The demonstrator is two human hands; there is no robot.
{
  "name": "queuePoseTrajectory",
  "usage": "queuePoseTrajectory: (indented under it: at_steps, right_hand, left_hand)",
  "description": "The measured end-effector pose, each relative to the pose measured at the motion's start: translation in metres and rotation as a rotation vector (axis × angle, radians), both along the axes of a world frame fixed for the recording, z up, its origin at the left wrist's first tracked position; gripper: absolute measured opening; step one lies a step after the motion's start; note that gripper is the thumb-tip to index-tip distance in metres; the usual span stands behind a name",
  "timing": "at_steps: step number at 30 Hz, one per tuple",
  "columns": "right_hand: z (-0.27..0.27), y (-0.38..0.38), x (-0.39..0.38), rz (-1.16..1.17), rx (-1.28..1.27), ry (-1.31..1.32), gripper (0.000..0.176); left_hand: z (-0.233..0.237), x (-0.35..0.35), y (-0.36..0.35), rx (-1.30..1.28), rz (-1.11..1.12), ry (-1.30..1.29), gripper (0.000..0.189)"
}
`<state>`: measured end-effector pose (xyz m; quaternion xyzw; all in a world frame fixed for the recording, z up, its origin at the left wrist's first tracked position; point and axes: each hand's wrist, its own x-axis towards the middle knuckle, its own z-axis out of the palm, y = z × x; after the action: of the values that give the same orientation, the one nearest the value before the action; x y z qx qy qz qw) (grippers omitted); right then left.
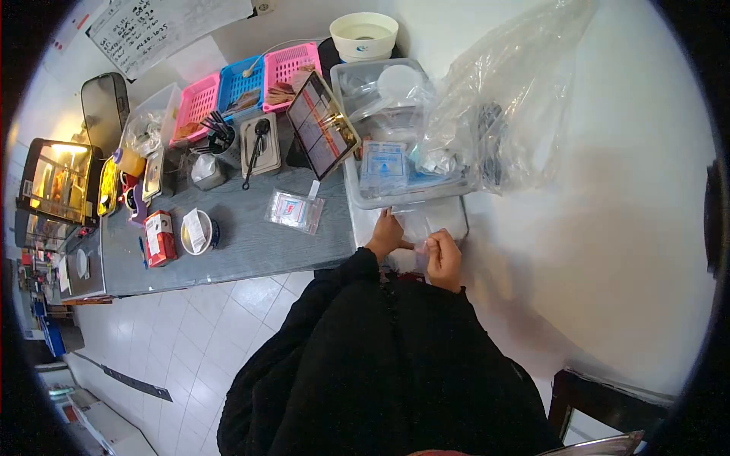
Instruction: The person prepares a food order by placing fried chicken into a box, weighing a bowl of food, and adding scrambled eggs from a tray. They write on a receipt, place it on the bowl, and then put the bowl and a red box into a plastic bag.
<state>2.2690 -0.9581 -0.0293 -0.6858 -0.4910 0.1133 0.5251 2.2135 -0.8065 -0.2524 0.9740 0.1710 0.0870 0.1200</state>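
Observation:
Just in front of the body, my left hand (386, 232) is at the front edge of a large clear plastic tub (365, 204), its index finger pointing toward the tub. My right hand (443, 261) is closed, with thumb and fingers pinched on a thin clear plastic bag (415, 226) that spans the gap between both hands. What my left fingers grip is hard to make out. The tub holds blue-and-white packets (383, 165), a white round lid (401, 82) and clear plastic. A clear packet with a printed label (295, 211) lies on the grey counter left of my hands.
A tilted tablet (323, 125) stands left of the tub. Pink and blue baskets (242, 83) line the wall. A large clear bag (517, 91) rises at the right. A bowl (214, 234) and a red box (159, 239) sit on the left counter.

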Motion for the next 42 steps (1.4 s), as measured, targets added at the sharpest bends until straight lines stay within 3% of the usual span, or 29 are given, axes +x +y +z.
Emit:
queuePoseTrajectory:
  at_steps: [5, 8, 11, 15, 18, 21, 24, 27, 30, 33, 35, 36, 37, 38, 39, 40, 42]
  right_hand:
    - [-0.016, -0.004, 0.009, -0.114, -0.078, 0.055, 0.016]
    - [-0.022, -0.001, 0.017, -0.211, -0.165, 0.107, 0.015]
    - [-0.027, 0.008, 0.013, -0.197, -0.19, 0.12, 0.022]
    - [-0.035, 0.02, 0.0, -0.052, -0.319, 0.027, 0.036]
    - [-0.055, 0.023, -0.004, 0.082, -0.45, 0.056, 0.033]
    - [-0.062, 0.021, -0.006, 0.009, -0.474, -0.113, 0.028]
    - [-0.053, 0.018, -0.012, -0.001, -0.347, 0.026, 0.03]
    - [0.003, 0.012, -0.022, 0.057, -0.288, 0.089, 0.025]
    - [0.022, -0.005, -0.036, 0.237, -0.203, -0.063, 0.025]
    - [0.089, -0.029, -0.042, 0.373, -0.296, -0.029, 0.025]
    - [0.132, -0.07, -0.026, 0.714, -0.319, 0.211, 0.025]
    - [0.146, -0.095, 0.001, 1.036, -0.418, 0.02, 0.027]
    - [0.153, -0.131, 0.018, 0.869, -0.002, 0.139, 0.024]
    - [0.146, -0.15, 0.02, 0.555, 0.239, 0.009, 0.024]
    - [0.151, -0.157, 0.018, 0.092, 0.422, -0.137, 0.024]
    - [0.158, -0.164, 0.016, -0.331, 0.505, -0.186, 0.025]
    - [0.188, -0.159, 0.025, -0.608, 0.299, -0.4, 0.025]
  left_hand:
    - [0.091, -0.007, 0.002, -0.129, -0.07, 0.487, 0.089]
    - [0.097, -0.028, -0.016, -0.061, -0.007, 0.05, 0.073]
    - [0.133, -0.041, -0.033, -0.234, -0.082, -0.203, 0.05]
    - [0.093, -0.028, -0.023, -0.394, -0.289, -0.507, 0.034]
    - [0.049, -0.015, -0.004, -0.439, -0.244, 0.019, 0.032]
    - [0.03, 0.004, 0.0, -0.312, -0.176, -0.222, 0.032]
    - [0.018, 0.027, 0.011, -0.428, -0.121, -0.243, 0.031]
    - [0.014, 0.037, 0.019, -0.472, -0.091, -0.182, 0.031]
    - [0.016, 0.039, 0.022, -0.417, -0.069, -0.111, 0.031]
    - [0.018, 0.037, 0.023, -0.332, -0.05, -0.047, 0.031]
    - [0.028, 0.037, 0.022, -0.288, -0.044, -0.019, 0.031]
    - [0.027, 0.037, 0.021, -0.278, -0.038, -0.009, 0.031]
    - [0.029, 0.036, 0.021, -0.271, -0.037, -0.003, 0.031]
    - [0.033, 0.034, 0.021, -0.269, -0.037, 0.004, 0.031]
    - [0.034, 0.032, 0.021, -0.27, -0.041, 0.007, 0.031]
    - [0.033, 0.029, 0.022, -0.275, -0.043, 0.005, 0.031]
    - [0.039, 0.023, 0.025, -0.306, -0.052, -0.015, 0.031]
